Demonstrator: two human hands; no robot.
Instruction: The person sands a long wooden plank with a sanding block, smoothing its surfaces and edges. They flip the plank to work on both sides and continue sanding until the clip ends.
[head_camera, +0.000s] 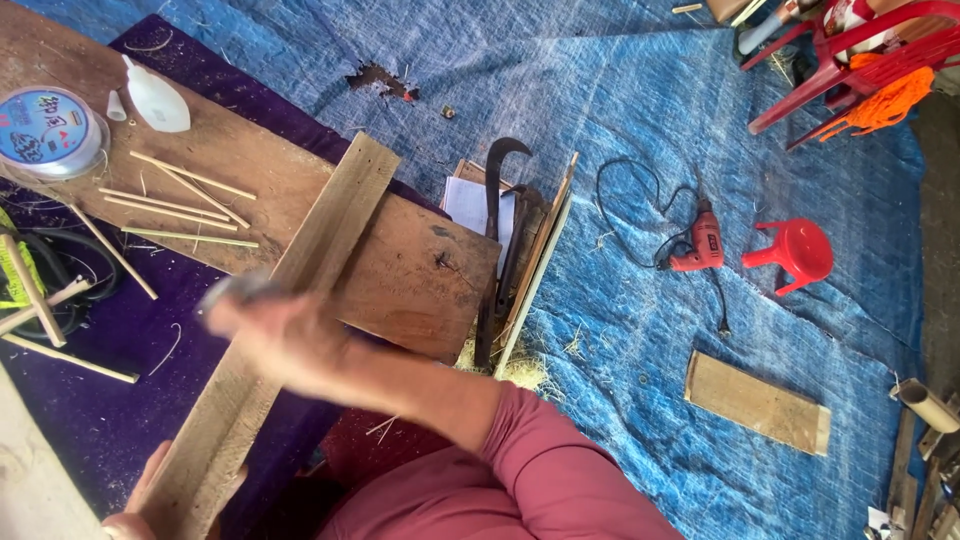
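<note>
Long weathered plank (300, 300) lies diagonally across a wider brown board (400, 270). Left hand (150, 500) clamps the plank's near end from under. Right hand (270, 325) is motion-blurred over its middle, closed on what's prob. a small grey tool; can't tell for sure. Top left: round spool (48, 130) w/ blue label, beside a white squeeze bottle (157, 98).

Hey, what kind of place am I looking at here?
Probably an informal floor-level craft workshop: a blue woven tarp covers the ground, with a red electric drill, thin bamboo sticks on a wide wooden board, and a curved dark blade.
</note>
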